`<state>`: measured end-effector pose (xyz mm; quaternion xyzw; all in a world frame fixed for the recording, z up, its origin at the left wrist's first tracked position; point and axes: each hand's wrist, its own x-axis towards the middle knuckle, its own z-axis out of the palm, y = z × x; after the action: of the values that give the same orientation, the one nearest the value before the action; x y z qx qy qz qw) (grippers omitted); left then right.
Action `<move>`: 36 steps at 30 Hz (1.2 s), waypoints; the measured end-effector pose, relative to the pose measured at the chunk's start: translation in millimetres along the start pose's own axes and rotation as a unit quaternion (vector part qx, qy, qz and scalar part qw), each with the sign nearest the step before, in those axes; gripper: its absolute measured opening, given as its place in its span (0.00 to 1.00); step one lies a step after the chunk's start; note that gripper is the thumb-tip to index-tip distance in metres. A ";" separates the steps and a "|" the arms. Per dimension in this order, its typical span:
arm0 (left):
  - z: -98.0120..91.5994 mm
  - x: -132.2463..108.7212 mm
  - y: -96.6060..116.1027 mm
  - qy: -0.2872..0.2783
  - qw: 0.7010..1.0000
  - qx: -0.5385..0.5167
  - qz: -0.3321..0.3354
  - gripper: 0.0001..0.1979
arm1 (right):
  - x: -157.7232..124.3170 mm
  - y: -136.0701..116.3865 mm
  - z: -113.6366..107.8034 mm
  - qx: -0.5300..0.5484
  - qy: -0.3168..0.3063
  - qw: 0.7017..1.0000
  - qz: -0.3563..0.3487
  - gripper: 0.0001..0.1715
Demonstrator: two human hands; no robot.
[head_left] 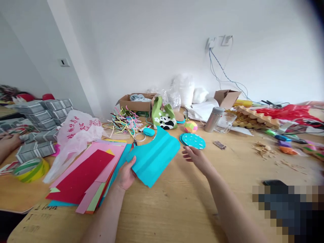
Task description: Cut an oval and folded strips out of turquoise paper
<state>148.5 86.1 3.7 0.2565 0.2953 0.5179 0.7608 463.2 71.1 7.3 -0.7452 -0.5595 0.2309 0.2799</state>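
One wooden table (192, 202), white wall, left hand (126, 175) gripping turquoise paper (154, 155), right hand (196, 157) spread wide.

Your left hand (126, 175) is closed in a pinch (thumb on top), forearm reaching up from below; your right hand (196, 158) hovers open, fingers spread, palm down.

Matt turquoise paper sheet (154, 156) (creased)
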 end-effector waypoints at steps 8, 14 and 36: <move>2.7 1.0 7.8 -0.001 0.995 -0.091 0.047 0.27 | 5.0 42.3 -11.3 -0.241 0.020 0.967 0.076 0.10; -1.0 5.6 6.4 -0.007 0.986 -0.142 0.090 0.28 | 4.3 47.4 -10.2 -0.273 0.012 0.960 0.065 0.12; 6.8 6.1 -20.9 -0.077 0.989 -0.122 0.043 0.32 | -104.3 -112.1 122.1 0.485 -0.027 0.873 -0.037 0.30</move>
<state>168.5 84.3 -7.2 0.2133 0.1587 0.5610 0.7840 276.1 14.4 -3.7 -0.4883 -0.4118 0.4825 0.5993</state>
